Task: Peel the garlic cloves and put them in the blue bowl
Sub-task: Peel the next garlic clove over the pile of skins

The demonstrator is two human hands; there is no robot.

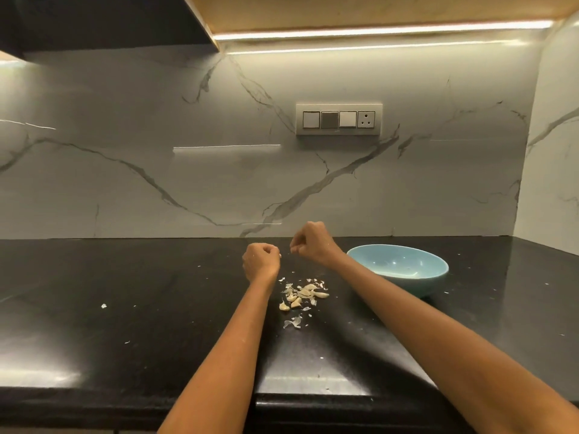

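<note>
Nearest you: the counter edge (313, 399), glossy black stone with a rounded lip, dotted with pale skin flecks.

Just behind your wrists, between both forearms, sits the garlic pile (302, 296): several cream, crescent-shaped cloves mixed with thin papery peel. One larger curl of peel (293, 322) lies on the near side of the pile. Most of these cloves look unpeeled or only part-peeled, so I'd judge the bulk of the work is left.

Your left hand (261, 261) is curled into a loose fist, with a small pale bit (279, 255) showing at the fingertips, probably the clove you're working on. Too small to be sure.

Your right hand (310, 242) is raised just beside and slightly beyond the left, with fingertips pinched together pointing down. It may hold a strip of skin; I can't tell from here. The hands are near each other but apart.

Right of your right wrist: the blue bowl (438, 270), smooth glazed ceramic, shallow and round. Its inside looks empty apart from glints, so few or no cloves are delivered yet.

Beyond both hands: a white marble-look backsplash (156, 136) with grey veins and a switch plate (339, 119).
</note>
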